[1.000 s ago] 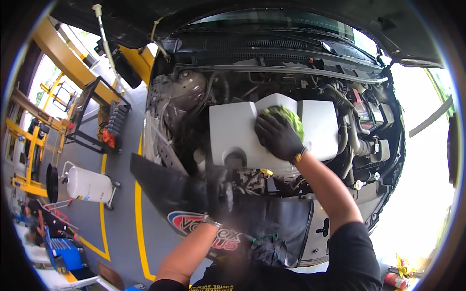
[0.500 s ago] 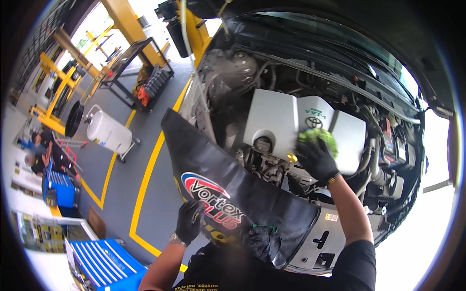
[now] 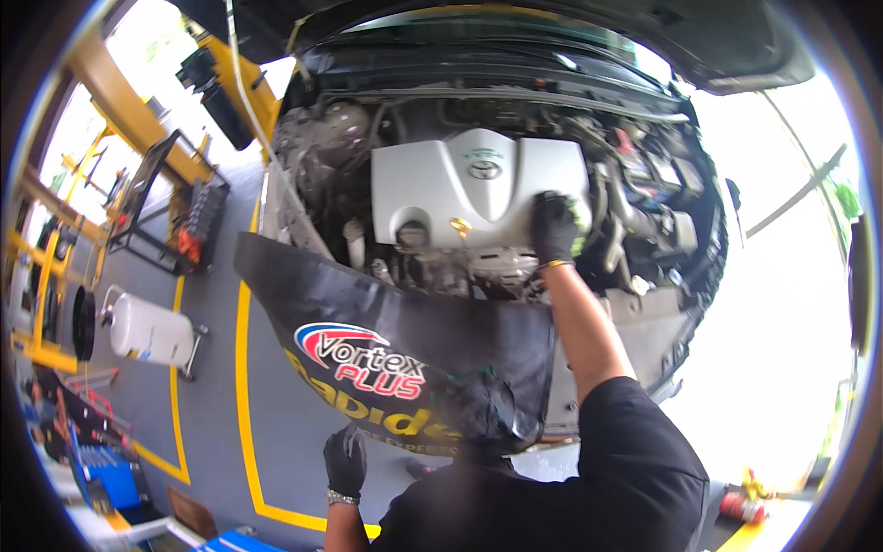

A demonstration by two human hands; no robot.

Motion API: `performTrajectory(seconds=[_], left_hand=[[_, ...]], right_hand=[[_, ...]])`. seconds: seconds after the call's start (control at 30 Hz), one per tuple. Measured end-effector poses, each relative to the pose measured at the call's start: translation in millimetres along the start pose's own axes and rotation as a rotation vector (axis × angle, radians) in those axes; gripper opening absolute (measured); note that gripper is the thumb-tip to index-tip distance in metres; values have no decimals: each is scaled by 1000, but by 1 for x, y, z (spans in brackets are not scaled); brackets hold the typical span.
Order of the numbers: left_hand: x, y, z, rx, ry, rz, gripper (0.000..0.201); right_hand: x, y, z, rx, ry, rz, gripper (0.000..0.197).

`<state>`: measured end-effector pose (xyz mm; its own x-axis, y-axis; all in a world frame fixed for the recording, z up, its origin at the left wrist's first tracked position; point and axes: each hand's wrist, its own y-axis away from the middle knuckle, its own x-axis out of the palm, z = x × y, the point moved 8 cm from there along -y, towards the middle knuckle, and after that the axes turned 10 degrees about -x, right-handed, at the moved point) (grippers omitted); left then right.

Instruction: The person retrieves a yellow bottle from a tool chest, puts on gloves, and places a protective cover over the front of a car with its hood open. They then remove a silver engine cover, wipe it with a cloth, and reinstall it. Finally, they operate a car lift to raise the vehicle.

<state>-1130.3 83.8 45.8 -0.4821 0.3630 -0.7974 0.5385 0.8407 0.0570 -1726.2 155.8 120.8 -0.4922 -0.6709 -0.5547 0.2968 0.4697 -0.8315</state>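
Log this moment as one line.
right hand: holds green cloth on silver engine cover; left hand: near black fender cover; hood: raised

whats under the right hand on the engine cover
Under the right hand is a green cloth, on the silver engine cover. Only a strip along the cloth's right side shows; the rest, and the patch of cover beneath, are hidden.

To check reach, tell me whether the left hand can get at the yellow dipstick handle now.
Probably yes: nothing covers the yellow dipstick handle, and the right hand is well to its right; the left hand would reach over the black fender cover.
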Motion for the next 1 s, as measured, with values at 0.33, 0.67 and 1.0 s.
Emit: performTrajectory(seconds=[0.33, 0.67, 1.0], left_hand=[[44, 52, -106, -30, 1188, 415, 48], [80, 45, -118, -14, 669, 152, 58], [152, -41, -203, 343, -366, -100, 71]], right_hand=[[-219, 197, 288, 560, -1672, 438, 45], [-330, 220, 129, 693, -1264, 464, 32], [-259, 240, -146, 436, -383, 452, 38]])
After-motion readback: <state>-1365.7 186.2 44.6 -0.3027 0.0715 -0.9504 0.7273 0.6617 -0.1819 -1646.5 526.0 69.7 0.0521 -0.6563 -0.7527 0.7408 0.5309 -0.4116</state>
